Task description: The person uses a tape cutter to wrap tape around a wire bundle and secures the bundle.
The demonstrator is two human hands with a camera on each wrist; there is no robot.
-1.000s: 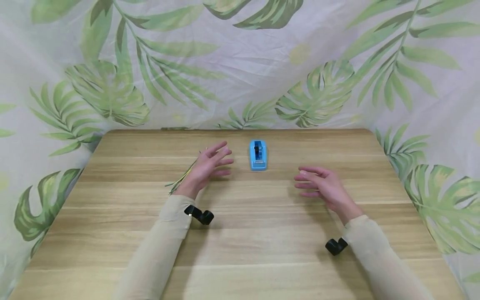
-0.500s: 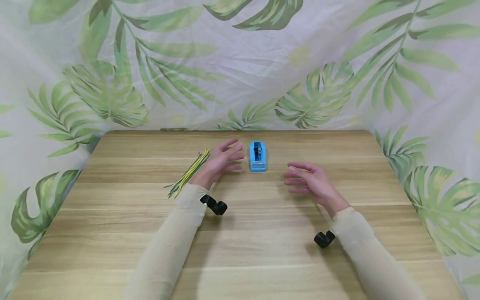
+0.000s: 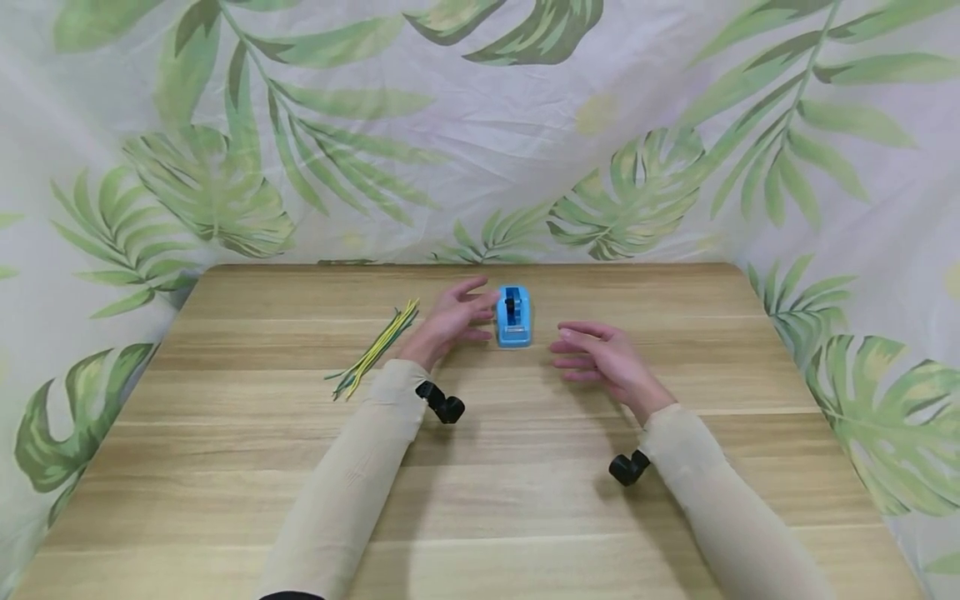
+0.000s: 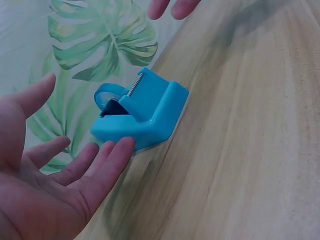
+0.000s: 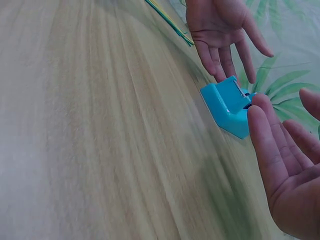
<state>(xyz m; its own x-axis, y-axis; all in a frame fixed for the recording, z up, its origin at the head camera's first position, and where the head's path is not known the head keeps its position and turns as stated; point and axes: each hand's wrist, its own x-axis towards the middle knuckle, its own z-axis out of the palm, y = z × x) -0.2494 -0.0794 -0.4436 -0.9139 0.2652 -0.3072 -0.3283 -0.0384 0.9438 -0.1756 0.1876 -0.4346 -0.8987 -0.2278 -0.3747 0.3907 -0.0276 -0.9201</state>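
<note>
A blue tape dispenser (image 3: 514, 333) stands on the wooden table near its far edge, its serrated cutter facing the person. My left hand (image 3: 453, 319) is at its left side, fingers spread and extended toward it; whether the fingertips touch it, I cannot tell. In the left wrist view the dispenser (image 4: 155, 120) shows a clear blue ring in its top opening, just beyond the fingers. To the right of the dispenser, my right hand (image 3: 603, 360) hovers with relaxed fingers, apart from it and holding nothing. The right wrist view has the dispenser (image 5: 225, 107) between both hands.
A loose bundle of yellow and green twist ties or thin sticks (image 3: 378, 348) lies on the table (image 3: 510, 500) left of my left hand. A leaf-patterned cloth (image 3: 480, 125) hangs behind the table and along its sides.
Both hands have moved inward toward the tape dispenser, the left one rightward and the right one leftward. The yellow and green bundle, earlier partly hidden by the left arm, is now uncovered.
</note>
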